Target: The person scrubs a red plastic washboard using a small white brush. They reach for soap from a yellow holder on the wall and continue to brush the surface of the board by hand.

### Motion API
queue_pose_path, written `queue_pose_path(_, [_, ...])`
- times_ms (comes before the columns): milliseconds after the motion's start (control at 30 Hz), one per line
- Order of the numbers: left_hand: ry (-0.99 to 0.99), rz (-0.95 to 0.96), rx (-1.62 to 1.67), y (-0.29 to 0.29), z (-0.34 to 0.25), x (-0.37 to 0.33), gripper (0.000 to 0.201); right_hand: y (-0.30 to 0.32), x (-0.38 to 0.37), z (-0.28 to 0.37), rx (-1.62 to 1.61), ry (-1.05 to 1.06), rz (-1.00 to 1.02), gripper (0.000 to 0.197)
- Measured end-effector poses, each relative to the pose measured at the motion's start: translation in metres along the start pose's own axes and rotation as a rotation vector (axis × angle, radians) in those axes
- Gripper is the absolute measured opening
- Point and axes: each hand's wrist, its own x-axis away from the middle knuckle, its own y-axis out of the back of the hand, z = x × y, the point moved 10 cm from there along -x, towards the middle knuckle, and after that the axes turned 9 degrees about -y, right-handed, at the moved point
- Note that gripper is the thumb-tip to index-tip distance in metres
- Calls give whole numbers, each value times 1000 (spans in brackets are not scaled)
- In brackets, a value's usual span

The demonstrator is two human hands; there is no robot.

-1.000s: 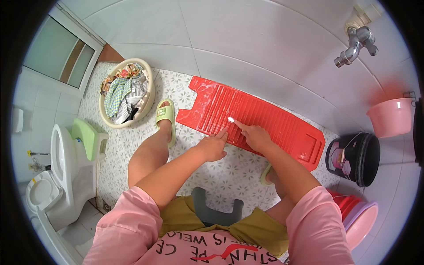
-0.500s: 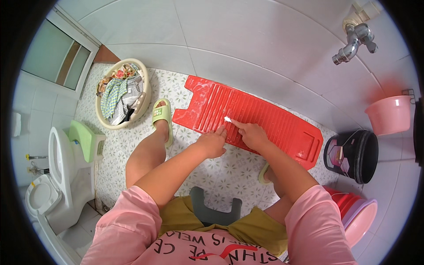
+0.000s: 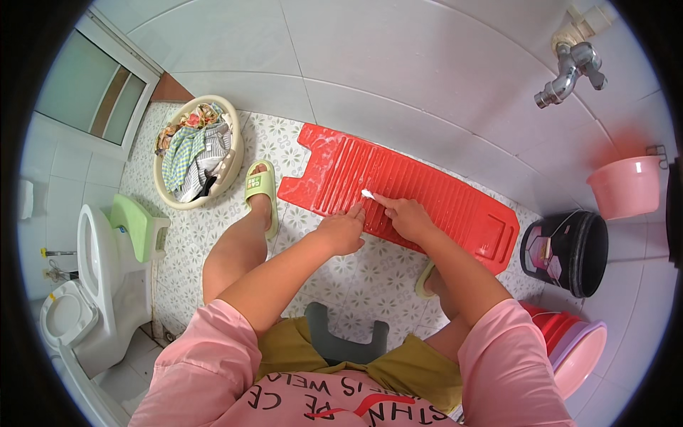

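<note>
The laundry basket [image 3: 199, 151] of clothes sits at the left beside the green slipper [image 3: 261, 186]. On the red washboard [image 3: 398, 192], flat on the tiled floor, the left hand [image 3: 343, 231] rests loosely curled at its near edge, gripping nothing, as before. The right hand [image 3: 407, 215] still pinches a small white object [image 3: 367, 193] on the ribs, barely shifted.

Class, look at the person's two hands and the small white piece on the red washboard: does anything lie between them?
Nothing visible does. The right hand and left hand both meet the small white piece on the red washboard.
</note>
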Motion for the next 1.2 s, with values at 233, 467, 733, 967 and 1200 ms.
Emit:
queue_pose_path(233, [1,1,4,2,-2,-1,74,16,-3,-1,-3,-7,-135,49])
queue_pose_path(467, [17,-14,33,8,-3,-1,75,2,4,6,-23,128,-49,49])
queue_pose_path(733, [5,-19,-2,7,-5,-3,76,9,-7,-1,-23,76,-77,57])
queue_pose_path(967, [19,-17,-3,7,-5,-2,75,3,4,3,6,60,7,58])
queue_pose_path(1200, [2,-43,-11,10,-7,-2,74,23,-9,-4,-16,12,-177,65])
